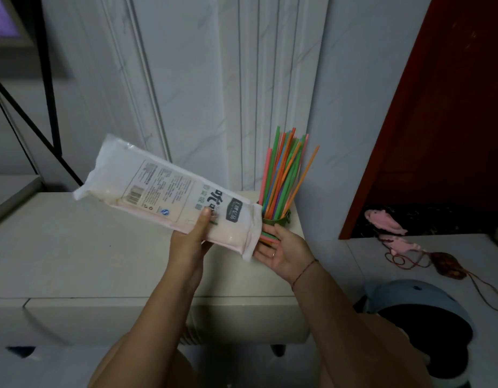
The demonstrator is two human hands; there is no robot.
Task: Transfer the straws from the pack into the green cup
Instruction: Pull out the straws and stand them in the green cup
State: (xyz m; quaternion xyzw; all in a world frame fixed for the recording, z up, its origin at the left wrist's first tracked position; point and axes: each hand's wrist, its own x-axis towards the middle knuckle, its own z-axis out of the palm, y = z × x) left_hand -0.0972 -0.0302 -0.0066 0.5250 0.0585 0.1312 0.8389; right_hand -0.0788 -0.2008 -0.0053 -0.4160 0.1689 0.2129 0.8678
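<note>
A white plastic straw pack (pixel 163 189) with printed labels is held tilted above the white cabinet top (pixel 74 247), its open end down at the right. My left hand (pixel 191 239) grips the pack from below, thumb on its front. A few straw ends (pixel 267 237) stick out of the pack's mouth into my right hand (pixel 284 249), whose fingers curl around them. Just behind stands the green cup (pixel 278 219), mostly hidden, with several coloured straws (pixel 284 175) fanning upward out of it.
A marbled white wall panel (pixel 186 79) rises right behind the cup. To the right are a red door (pixel 452 107), pink plush toys with cords (pixel 387 222) on a lower white surface, and a light-blue helmet (pixel 418 312). A black metal frame (pixel 49 93) stands at the left.
</note>
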